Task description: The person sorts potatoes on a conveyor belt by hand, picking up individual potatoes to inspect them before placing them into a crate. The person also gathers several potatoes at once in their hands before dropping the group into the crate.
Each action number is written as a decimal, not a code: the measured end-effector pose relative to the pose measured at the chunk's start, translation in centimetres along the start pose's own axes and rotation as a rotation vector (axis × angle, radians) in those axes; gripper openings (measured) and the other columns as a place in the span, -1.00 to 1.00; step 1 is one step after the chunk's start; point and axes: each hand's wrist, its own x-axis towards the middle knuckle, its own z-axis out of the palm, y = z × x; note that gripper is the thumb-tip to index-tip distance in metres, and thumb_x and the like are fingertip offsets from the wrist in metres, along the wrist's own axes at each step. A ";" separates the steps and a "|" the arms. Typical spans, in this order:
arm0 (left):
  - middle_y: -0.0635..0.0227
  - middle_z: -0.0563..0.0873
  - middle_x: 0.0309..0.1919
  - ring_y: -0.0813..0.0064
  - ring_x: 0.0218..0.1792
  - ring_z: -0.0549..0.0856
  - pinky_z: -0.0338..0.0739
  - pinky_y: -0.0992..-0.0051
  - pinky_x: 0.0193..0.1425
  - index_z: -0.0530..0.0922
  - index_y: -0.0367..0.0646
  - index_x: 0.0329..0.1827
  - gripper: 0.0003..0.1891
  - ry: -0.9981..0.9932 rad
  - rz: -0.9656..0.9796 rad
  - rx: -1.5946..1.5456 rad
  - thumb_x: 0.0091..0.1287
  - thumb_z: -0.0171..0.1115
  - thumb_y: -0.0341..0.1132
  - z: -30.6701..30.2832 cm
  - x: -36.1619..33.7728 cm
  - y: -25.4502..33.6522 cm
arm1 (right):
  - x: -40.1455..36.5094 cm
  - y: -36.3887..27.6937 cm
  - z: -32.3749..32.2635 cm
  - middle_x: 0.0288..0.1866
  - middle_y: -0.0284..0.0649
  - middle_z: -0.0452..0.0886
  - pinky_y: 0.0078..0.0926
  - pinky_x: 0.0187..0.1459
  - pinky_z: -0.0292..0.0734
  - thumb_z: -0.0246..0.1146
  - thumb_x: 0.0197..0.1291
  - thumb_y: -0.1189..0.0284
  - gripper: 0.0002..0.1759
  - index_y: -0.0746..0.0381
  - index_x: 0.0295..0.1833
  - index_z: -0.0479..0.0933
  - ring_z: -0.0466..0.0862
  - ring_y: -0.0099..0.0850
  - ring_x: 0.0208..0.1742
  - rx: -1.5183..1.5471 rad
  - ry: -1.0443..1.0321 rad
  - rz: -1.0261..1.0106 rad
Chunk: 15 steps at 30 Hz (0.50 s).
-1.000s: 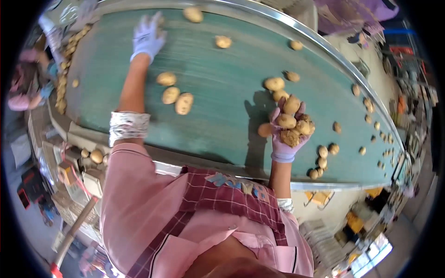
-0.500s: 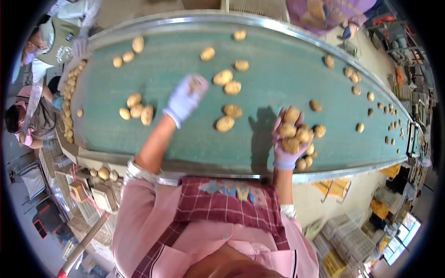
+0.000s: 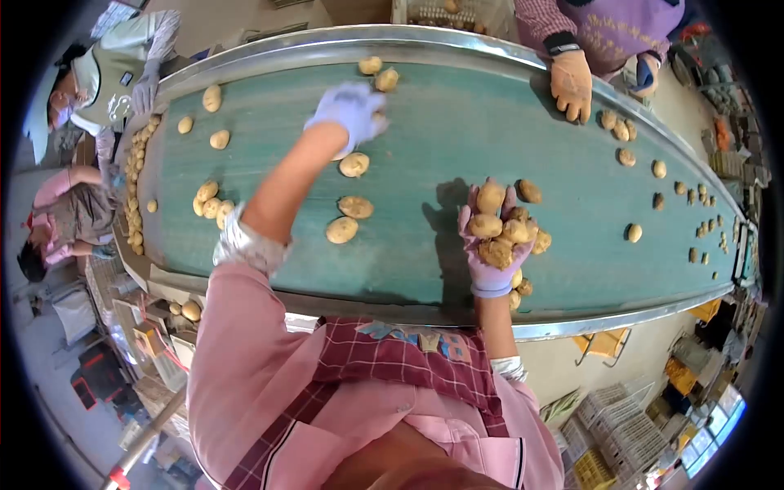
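Note:
My right hand (image 3: 492,273), in a pale purple glove, is turned palm up with its fingers curled round a heap of potatoes (image 3: 513,232). It is low over the green conveyor belt (image 3: 392,273). Beyond and to the left, my left hand (image 3: 351,114) wears the same kind of glove and reaches palm down across the belt. Its fingers look apart, though slightly blurred, and nothing shows in them. Close to its fingertips lies a potato (image 3: 387,79), with another potato (image 3: 370,64) behind. A potato (image 3: 354,165) rests just below my left wrist.
A co-worker's orange-gloved hand (image 3: 572,86) hangs over the belt's far edge. Two other people are at the left end, by a row of potatoes (image 3: 135,184). A metal rail (image 3: 572,327) edges the belt. Small potatoes (image 3: 704,196) lie scattered at the right. Crates (image 3: 616,420) stand below.
My left hand has moved farther across the belt. Loose potatoes have shifted left. My right hand, still holding its heap, is slightly farther left. A co-worker's orange-gloved hand has come over the far edge.

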 end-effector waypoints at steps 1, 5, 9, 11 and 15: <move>0.10 0.57 0.20 0.04 0.20 0.58 0.49 0.18 0.29 0.52 0.07 0.24 -0.62 0.026 -0.039 -0.024 0.42 0.16 -0.06 2.8 -0.4 0.4 | 0.3 -0.7 -0.4 0.54 -0.21 0.34 0.16 0.44 0.26 0.13 0.31 -0.17 -0.33 -0.07 0.42 0.44 0.25 -0.03 0.55 -0.004 0.000 -0.001; 0.07 0.54 0.22 0.02 0.27 0.53 0.44 0.16 0.37 0.47 0.11 0.32 -0.54 0.139 0.000 -0.414 0.40 0.22 -0.01 4.2 -0.3 -0.4 | 1.7 -2.0 -1.1 0.54 -0.26 0.34 0.12 0.44 0.27 0.10 0.32 -0.19 -0.31 -0.11 0.46 0.40 0.21 -0.05 0.58 0.007 -0.068 0.027; 0.02 0.66 0.02 0.04 0.05 0.66 0.54 0.16 0.14 0.55 -0.08 0.16 -0.62 0.560 0.121 -0.647 0.43 0.15 -0.05 -6.0 7.8 0.9 | 0.8 -3.1 -0.3 0.53 -0.30 0.34 0.00 0.41 0.32 0.09 0.28 -0.24 -0.27 -0.14 0.48 0.39 0.25 -0.08 0.56 -0.017 -0.192 0.137; -0.08 0.35 0.43 -0.19 0.38 0.39 0.35 0.12 0.45 0.18 -0.12 0.55 -0.21 0.995 -0.035 -0.212 0.34 0.29 -0.04 -10.3 9.1 3.8 | -0.5 -4.7 1.6 0.56 -0.28 0.30 0.06 0.40 0.30 0.09 0.27 -0.24 -0.28 -0.15 0.46 0.41 0.25 -0.06 0.56 0.045 -0.211 0.090; 0.11 0.59 0.19 0.34 0.23 0.57 0.45 0.30 0.35 0.43 -0.14 0.39 -0.46 0.435 0.439 -0.766 0.42 0.24 -0.10 -8.3 6.5 9.4 | -2.6 -9.0 3.4 0.61 -0.24 0.23 0.15 0.41 0.26 0.10 0.26 -0.24 -0.30 -0.14 0.42 0.45 0.25 -0.02 0.56 -0.007 -0.131 -0.235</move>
